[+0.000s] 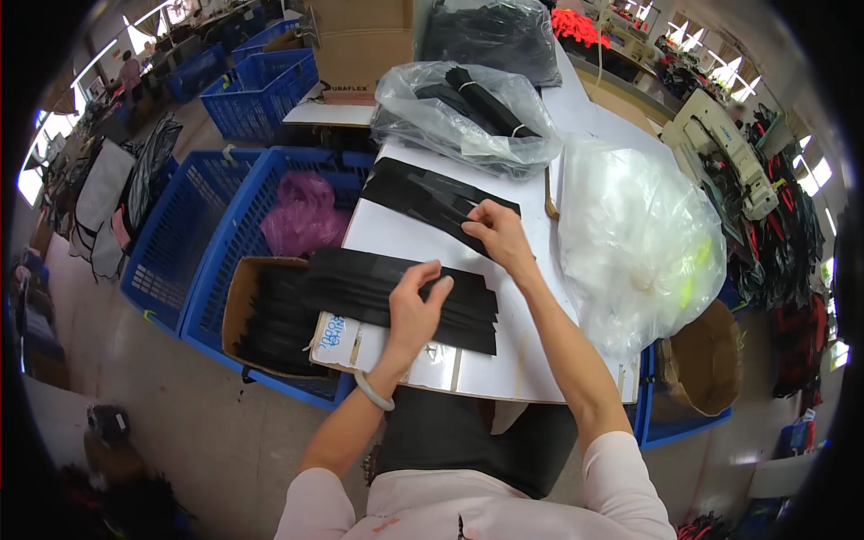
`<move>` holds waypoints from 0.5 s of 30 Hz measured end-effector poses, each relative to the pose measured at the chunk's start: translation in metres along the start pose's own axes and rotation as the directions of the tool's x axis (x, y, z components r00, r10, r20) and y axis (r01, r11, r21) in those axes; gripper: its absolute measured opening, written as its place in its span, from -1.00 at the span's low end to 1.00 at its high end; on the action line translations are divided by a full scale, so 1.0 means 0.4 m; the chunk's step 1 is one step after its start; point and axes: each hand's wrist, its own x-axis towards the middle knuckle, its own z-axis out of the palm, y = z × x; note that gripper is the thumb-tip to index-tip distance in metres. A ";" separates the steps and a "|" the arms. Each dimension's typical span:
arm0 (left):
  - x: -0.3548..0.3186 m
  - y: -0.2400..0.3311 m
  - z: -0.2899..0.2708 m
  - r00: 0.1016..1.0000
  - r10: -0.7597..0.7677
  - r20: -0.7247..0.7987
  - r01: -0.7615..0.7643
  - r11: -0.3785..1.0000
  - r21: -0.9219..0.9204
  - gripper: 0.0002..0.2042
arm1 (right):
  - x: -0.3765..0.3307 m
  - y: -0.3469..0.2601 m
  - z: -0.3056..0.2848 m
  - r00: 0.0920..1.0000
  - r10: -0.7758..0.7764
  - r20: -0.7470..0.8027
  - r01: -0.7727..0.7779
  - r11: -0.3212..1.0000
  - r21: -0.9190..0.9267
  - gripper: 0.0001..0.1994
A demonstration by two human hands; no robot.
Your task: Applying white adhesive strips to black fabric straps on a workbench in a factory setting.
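Observation:
Two groups of flat black fabric strips lie across the white worktable. Over the nearer stack of strips (pixel 360 279), which fans out toward the table's front, is my left hand (pixel 416 310); its thumb and fingers are curved but a little apart, with nothing visible between them. My right hand (pixel 499 236) is at the farther strips (pixel 405 189), thumb and fingertips pinched on the edge of one black strip. The nearer stack's left end reaches over the table's left edge, above a cardboard box (pixel 236 301) holding more black strips.
A clear plastic bag (pixel 396 99) with bundled black strips lies at the table's back. Large clear bags (pixel 630 243) cover its right side. Blue crates (pixel 202 216) stand left, one holding a pink bag (pixel 301 216). An open carton (pixel 702 360) sits at the lower right.

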 end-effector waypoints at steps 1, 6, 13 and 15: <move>0.012 0.029 -0.006 0.989 -0.140 0.041 0.145 0.913 -0.382 -0.68 | -0.021 -0.035 -0.034 0.986 0.093 0.137 -0.120 0.971 0.205 -0.91; 0.034 0.120 -0.003 0.931 0.112 0.348 0.244 0.517 -0.821 -0.64 | -0.191 -0.148 -0.108 0.851 0.188 0.490 -0.514 0.485 0.708 -0.88; -0.053 0.157 0.062 0.968 0.051 0.244 0.135 0.714 -0.687 -0.84 | -0.384 -0.168 -0.132 0.915 0.311 0.258 -0.391 0.523 0.757 -0.79; -0.076 0.155 0.084 0.963 -0.026 0.267 0.215 0.669 -0.711 -0.79 | -0.431 -0.159 -0.137 0.952 0.234 0.199 -0.303 0.821 0.484 -0.82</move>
